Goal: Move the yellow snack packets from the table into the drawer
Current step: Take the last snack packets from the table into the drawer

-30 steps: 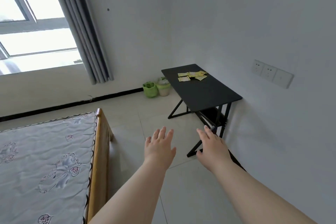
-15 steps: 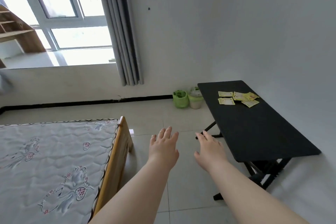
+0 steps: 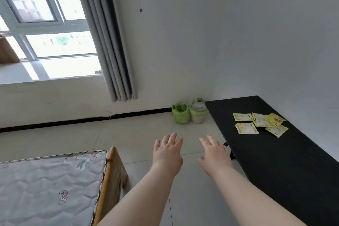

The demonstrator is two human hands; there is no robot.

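Several yellow snack packets [image 3: 260, 124] lie scattered flat on the far part of a black table [image 3: 275, 154] at the right. My left hand [image 3: 167, 152] and my right hand [image 3: 214, 154] are both stretched forward over the tiled floor, palms down, fingers apart, holding nothing. The right hand hovers just left of the table's near-left edge, well short of the packets. No drawer shows in this view.
Two green bins [image 3: 189, 113] stand on the floor by the wall, left of the table's far end. A bed with a quilted mattress [image 3: 47, 187] and wooden frame [image 3: 111, 176] fills the lower left. A grey curtain [image 3: 110, 42] hangs beside the window.
The view has closed in on the table, which now looks larger and sits further right. Both hands stay outstretched and empty in much the same pose.
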